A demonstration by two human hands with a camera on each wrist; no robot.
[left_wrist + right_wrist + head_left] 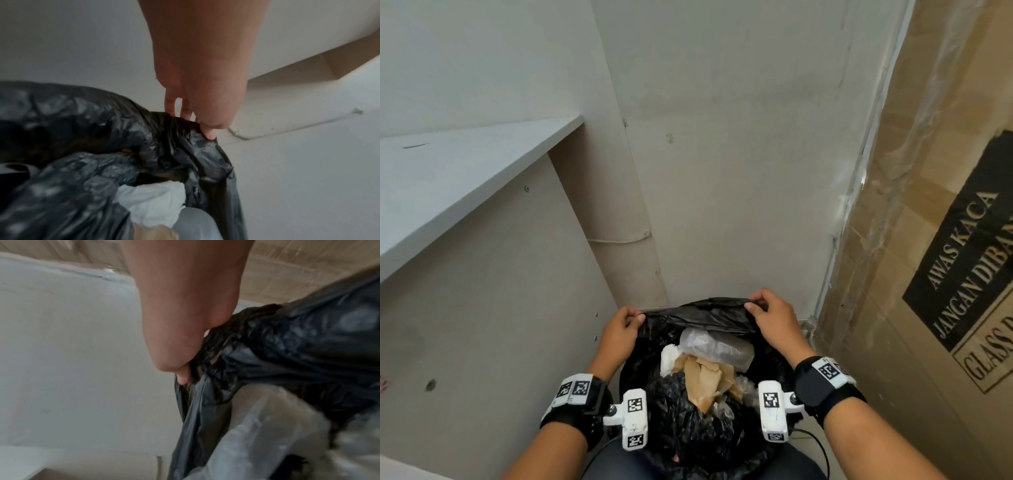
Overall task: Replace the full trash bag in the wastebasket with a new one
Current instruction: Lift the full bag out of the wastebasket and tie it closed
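A full black trash bag (698, 317) sits in the wastebasket below me, which the bag hides. Crumpled brown paper (705, 377), white tissue (670, 356) and clear plastic (714, 344) lie on top of the trash. My left hand (625, 323) pinches the far left part of the bag's rim (185, 129). My right hand (767, 310) grips the far right part of the rim (216, 344), fingers curled round bunched plastic. The rim is stretched between both hands along the far side.
A grey wall (722, 137) stands right behind the bag. A white shelf (448, 178) and its side panel (500, 325) close in on the left. A large plastic-wrapped cardboard box (928, 240) with a glass warning label stands close on the right.
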